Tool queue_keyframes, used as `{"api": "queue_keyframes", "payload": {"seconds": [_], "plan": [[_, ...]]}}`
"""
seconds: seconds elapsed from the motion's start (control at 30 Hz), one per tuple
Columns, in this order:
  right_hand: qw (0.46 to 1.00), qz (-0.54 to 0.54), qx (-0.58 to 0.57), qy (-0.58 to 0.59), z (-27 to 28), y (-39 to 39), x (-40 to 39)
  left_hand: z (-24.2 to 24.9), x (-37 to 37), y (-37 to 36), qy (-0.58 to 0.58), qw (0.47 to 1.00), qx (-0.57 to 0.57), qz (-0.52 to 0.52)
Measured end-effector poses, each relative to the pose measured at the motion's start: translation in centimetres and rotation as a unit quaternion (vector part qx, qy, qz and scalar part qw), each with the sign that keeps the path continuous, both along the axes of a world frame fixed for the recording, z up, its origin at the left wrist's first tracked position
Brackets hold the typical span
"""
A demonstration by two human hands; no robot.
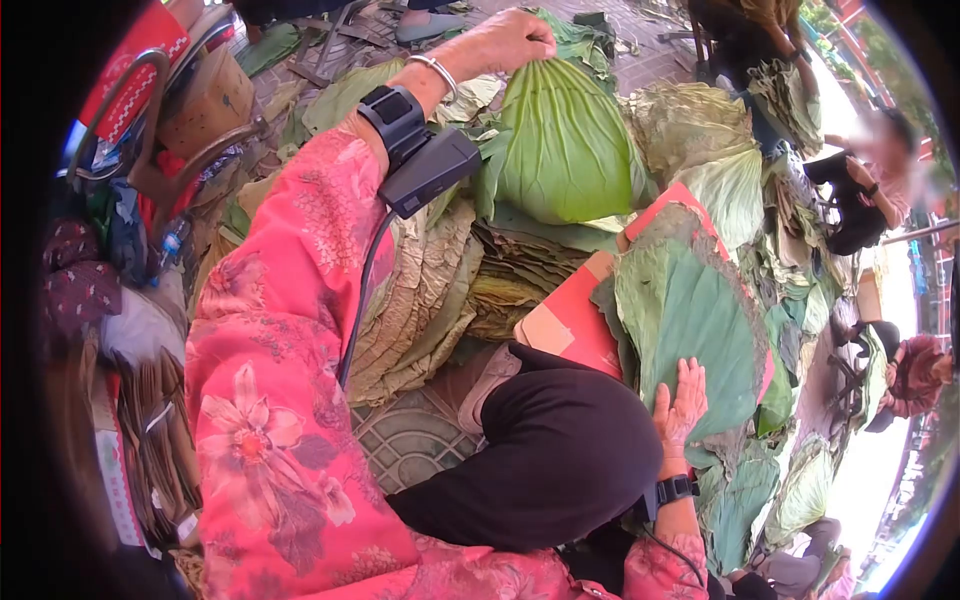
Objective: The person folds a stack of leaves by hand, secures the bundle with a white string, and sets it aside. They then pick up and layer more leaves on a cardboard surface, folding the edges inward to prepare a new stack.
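My left hand (518,40), at the top of the view, is closed in a pinch on the gathered tip of a large bright green lotus leaf (570,150). The leaf hangs from it in a pleated fan with raised veins. On the right, my right hand (682,408) lies open with its fingers stretched out on the lower edge of a duller green folded leaf (690,320). That leaf rests over a red and tan cardboard piece (575,315), beside my dark-trousered knee (560,450).
Dried brown leaves (420,310) are stacked left of centre, and pale leaves (690,120) pile up at upper right. A metal-framed chair (150,160) and a cardboard box (207,100) stand at the left. Other people sit along the right, one in a patterned red top (918,375).
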State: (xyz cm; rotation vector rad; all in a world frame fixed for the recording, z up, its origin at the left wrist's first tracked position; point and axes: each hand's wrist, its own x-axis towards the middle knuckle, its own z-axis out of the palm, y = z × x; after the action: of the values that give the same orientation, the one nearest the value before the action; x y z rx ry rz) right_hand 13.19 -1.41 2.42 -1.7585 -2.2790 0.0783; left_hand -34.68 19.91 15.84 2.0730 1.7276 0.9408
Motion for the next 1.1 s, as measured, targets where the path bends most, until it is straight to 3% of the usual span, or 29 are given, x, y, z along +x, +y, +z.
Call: {"api": "queue_keyframes", "payload": {"seconds": [0.17, 0.27, 0.47, 0.57, 0.77, 0.83, 0.93, 0.97, 1.1], "plan": [[1.0, 0.004, 0.009, 0.006, -0.1, 0.0, 0.1, 6.4, 0.9, -3.3, -0.106, 0.994, -0.016, 0.033], [1.0, 0.004, 0.011, 0.006, -0.1, 0.0, 0.1, 6.5, -0.1, -1.9, 0.017, 0.984, 0.177, 0.024], [1.0, 0.006, 0.007, 0.009, 0.1, 0.0, 0.0, 5.2, 1.8, -0.6, 0.128, 0.932, 0.335, 0.051], [1.0, 0.007, 0.008, 0.008, 0.0, 0.0, 0.1, 0.2, 4.3, -1.3, 0.206, 0.932, 0.296, 0.027], [1.0, 0.004, 0.005, 0.007, 0.1, 0.0, -0.1, -17.8, 8.5, -6.4, 0.162, 0.984, 0.048, -0.055], [1.0, 0.004, 0.002, 0.006, 0.0, 0.1, -0.1, -20.1, 8.9, -8.2, 0.14, 0.948, -0.267, -0.105], [1.0, 0.002, -0.003, 0.003, 0.0, 0.0, 0.1, -22.2, 8.3, -10.3, -0.011, 1.0, -0.005, -0.006], [1.0, 0.002, -0.002, 0.002, 0.0, 0.0, 0.0, -22.5, 7.5, -10.1, -0.034, 0.998, 0.022, 0.04], [1.0, 0.001, -0.002, 0.004, -0.1, 0.1, 0.0, -22.1, 4.6, -11.9, -0.042, 0.994, -0.059, 0.079]]}}
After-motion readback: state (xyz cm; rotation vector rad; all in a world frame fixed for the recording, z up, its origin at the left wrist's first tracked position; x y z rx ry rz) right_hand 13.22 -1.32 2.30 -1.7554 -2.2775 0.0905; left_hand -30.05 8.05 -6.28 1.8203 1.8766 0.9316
